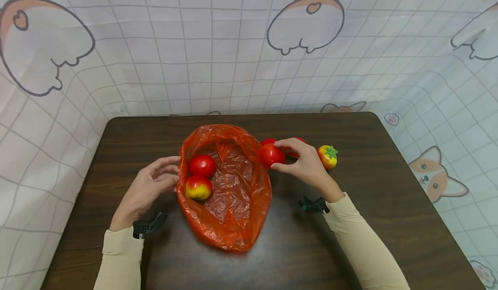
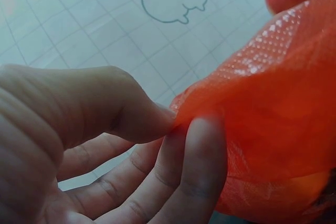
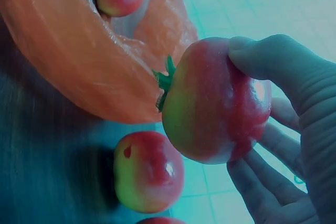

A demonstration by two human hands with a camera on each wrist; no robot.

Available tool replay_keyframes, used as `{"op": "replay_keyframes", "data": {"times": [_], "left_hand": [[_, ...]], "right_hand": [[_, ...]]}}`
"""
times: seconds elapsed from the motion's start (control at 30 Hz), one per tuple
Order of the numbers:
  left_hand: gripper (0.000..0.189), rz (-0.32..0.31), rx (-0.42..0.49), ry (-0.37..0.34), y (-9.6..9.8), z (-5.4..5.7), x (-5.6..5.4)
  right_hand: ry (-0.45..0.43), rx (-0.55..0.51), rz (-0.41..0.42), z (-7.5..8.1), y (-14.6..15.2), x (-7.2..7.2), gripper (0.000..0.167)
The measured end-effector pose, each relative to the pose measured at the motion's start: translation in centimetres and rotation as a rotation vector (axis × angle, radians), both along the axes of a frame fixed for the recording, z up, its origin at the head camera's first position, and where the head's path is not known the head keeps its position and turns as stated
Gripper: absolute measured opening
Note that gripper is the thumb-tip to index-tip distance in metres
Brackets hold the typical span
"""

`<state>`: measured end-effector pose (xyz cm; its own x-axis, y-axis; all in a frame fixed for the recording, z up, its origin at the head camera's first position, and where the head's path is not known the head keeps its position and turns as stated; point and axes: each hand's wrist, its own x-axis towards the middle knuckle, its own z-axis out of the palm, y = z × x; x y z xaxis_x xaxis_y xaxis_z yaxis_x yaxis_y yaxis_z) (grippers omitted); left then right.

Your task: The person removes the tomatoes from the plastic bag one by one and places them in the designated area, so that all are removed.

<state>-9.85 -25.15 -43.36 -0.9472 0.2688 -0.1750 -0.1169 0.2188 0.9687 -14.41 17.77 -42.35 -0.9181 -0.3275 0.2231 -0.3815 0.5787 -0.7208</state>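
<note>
Head view: a tomato (image 1: 271, 156), held between thumb and fingers of the right hand (image 1: 306, 164), is at the right rim of an orange bag (image 1: 233, 236) with two fruits (image 1: 202, 166) inside, the left hand (image 1: 149, 187) pinching its opposite edge, while apparently two red fruits (image 1: 268, 141), partly hidden, lie behind on the table (image 1: 369, 173).

Head view faces forward and down from above — both wrist views, much nearer, share the red bag (image 1: 233, 190).
</note>
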Motion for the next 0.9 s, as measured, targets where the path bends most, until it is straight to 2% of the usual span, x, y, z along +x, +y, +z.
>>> {"op": "replay_keyframes", "data": {"times": [0.53,0.9], "left_hand": [[0.057,-0.011,-0.027,0.009,-0.1,-0.2,-0.1],[0.058,-0.011,-0.035,-0.003,0.1,-0.2,-0.1]], "right_hand": [[-0.052,-0.014,-0.059,-0.7,2.1,0.6,0.052],[-0.094,-0.03,-0.093,-2.1,3.3,1.0,0.052]]}}
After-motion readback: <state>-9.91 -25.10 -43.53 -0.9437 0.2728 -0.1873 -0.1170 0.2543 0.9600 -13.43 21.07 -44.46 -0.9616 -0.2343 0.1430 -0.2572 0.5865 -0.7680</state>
